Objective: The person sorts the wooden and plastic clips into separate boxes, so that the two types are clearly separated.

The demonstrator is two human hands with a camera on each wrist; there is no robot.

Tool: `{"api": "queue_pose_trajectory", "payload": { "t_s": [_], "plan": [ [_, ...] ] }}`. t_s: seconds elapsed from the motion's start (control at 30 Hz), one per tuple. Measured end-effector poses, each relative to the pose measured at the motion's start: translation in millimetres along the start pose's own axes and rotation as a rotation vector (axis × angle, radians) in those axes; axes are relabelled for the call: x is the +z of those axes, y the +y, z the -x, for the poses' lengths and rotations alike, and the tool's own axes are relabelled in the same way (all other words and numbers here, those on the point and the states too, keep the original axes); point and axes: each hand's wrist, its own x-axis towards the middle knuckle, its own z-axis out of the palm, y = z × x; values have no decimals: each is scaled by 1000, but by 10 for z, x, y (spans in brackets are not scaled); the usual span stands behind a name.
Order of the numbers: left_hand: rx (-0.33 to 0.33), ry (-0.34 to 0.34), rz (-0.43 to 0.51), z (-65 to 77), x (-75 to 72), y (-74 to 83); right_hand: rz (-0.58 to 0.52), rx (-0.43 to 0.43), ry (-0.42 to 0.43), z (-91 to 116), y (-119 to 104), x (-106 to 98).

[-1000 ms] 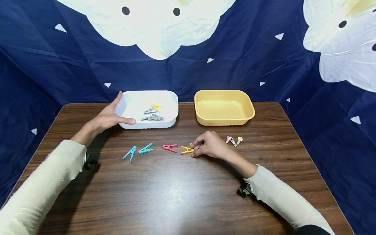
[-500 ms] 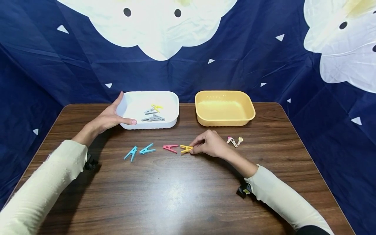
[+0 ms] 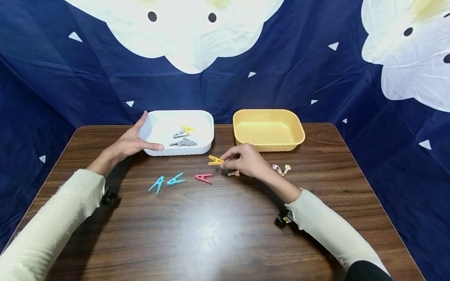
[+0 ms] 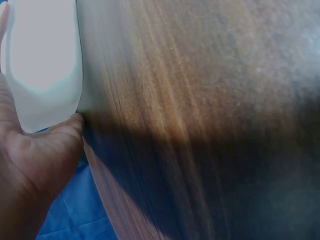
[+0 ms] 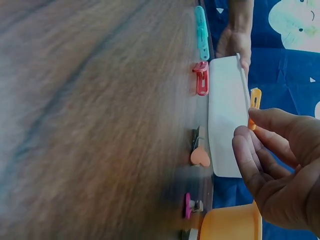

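My right hand (image 3: 246,160) pinches an orange-yellow clothespin (image 3: 213,160) between thumb and fingertips, raised over the table just in front of the white bin (image 3: 158,124). In the right wrist view, that clothespin (image 5: 255,97) sticks up beyond the fingertips, with the bin behind it. My left hand (image 3: 128,141) lies against the bin's left end, thumb straight along the front wall and fingers stretched toward the back corner. Inside the bin are several grey clips (image 3: 183,142) and a yellow one (image 3: 188,128). Below my right hand lies a small wooden clip with an orange heart (image 3: 234,173).
A red clothespin (image 3: 204,178) and two blue clothespins, one (image 3: 175,179) beside the other (image 3: 157,184), lie on the brown table (image 3: 168,234). Two small decorated clips (image 3: 278,169) are at the right. A yellow bin (image 3: 268,148) stands back right, before a blue curtain (image 3: 218,93).
My right hand has lifted the yellow clothespin off the table and carried it up and left toward the white bin, uncovering the heart clip. My left hand has stayed at the bin.
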Motion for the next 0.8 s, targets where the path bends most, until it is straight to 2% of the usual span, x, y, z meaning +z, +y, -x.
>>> {"api": "queue_pose_trajectory", "payload": {
  "t_s": [0.33,0.8],
  "plan": [
    [17,11,3,10,-2,-9,96,-61,113,-195,-144,57],
    [25,5,-24,16,2,-13,-55,-75,160,-558,-415,63]
  ]
}}
